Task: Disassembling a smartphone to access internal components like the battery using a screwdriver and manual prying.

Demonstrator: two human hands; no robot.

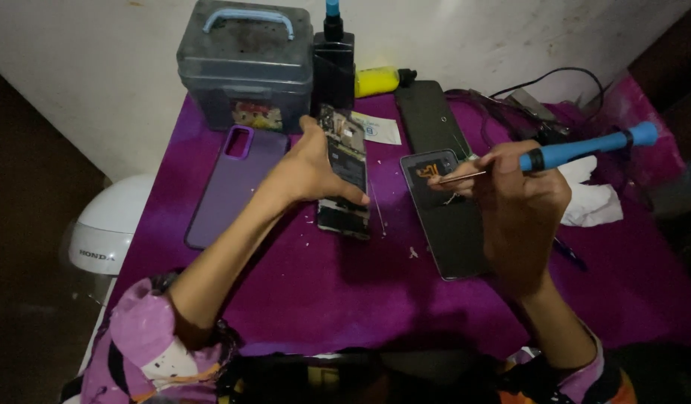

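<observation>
Near the desk's [308,299] middle, the left hand [309,168] grips an opened phone body [344,176] by its long edges. It looks light, stiff and fragile, its exposed parts best left untouched. The right hand [510,187] pinches a blue screwdriver [577,150] over the separated back panel [444,217].

left hand [312,168]: showing bare, no glove or ring | right hand [514,191]: showing bare likewise | sleeves: wearing short, loose lilac-pink fabric carrying black, white and orange splashes | forearms: going uncovered
</observation>
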